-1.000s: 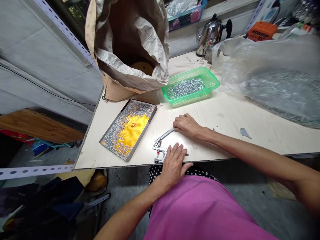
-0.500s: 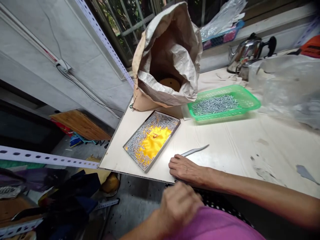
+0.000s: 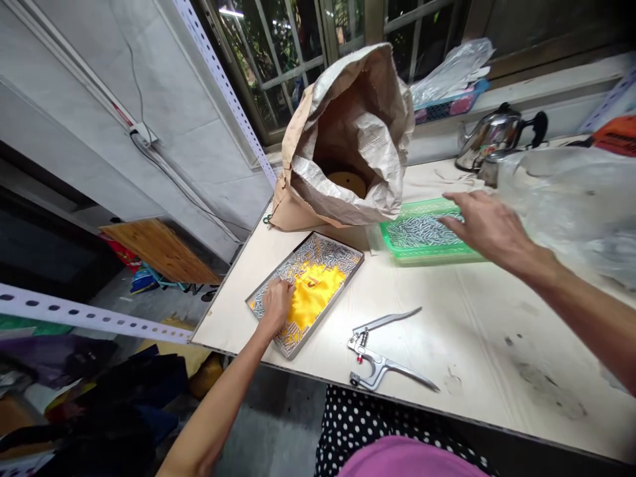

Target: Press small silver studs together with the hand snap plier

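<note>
My left hand [image 3: 278, 303] is down in a shallow tray [image 3: 330, 299] with a yellow lining [image 3: 318, 291] and many small silver metal pieces [image 3: 322, 250]. Its fingers are curled together at the pieces; whatever is between them is hidden. Over the right end of a green plastic basket [image 3: 422, 254], my right hand [image 3: 489, 222] hangs with thumb and fingers apart. Slim silver metal pieces [image 3: 420, 230] fill the basket's bottom. Hand pliers [image 3: 377, 364] with a spring and spread handles lie on the table near its front edge, touched by neither hand.
A large open paper sack [image 3: 298, 199] stands behind the tray. At the back right are a metal kettle [image 3: 491, 136] and a clear plastic bag [image 3: 571, 205]. The table's front edge [image 3: 422, 412] runs before my body.
My left hand has moved from in front of my body into the tray. My right hand has left the pliers, now fully visible, and moved up and right to the green basket.
</note>
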`<action>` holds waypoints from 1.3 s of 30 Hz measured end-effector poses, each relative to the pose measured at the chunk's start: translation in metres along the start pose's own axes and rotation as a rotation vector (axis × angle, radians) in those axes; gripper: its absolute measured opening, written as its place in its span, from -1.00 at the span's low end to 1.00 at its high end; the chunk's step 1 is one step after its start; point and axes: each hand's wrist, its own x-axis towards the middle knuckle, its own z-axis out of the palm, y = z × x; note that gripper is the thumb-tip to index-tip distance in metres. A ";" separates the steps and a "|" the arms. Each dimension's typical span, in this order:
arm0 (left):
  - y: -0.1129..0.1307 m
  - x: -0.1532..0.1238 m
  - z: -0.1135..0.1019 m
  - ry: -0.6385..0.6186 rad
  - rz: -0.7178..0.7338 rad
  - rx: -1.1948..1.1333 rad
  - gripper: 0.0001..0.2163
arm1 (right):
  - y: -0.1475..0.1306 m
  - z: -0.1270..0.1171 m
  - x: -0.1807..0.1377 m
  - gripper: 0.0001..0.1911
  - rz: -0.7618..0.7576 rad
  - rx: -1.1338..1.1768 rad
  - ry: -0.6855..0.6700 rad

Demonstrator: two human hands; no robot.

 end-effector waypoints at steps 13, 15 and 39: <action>0.023 -0.001 -0.020 -0.014 0.228 -0.093 -0.79 | -0.117 0.013 -0.189 -0.77 -0.201 0.396 -0.688; 0.038 -0.025 -0.029 -0.045 0.227 -0.344 -0.81 | -0.115 0.013 -0.197 -0.78 -0.174 0.393 -0.693; 0.091 -0.120 0.008 -0.716 -0.137 -0.844 -0.62 | -0.117 0.015 -0.206 -0.88 -0.130 0.247 -0.668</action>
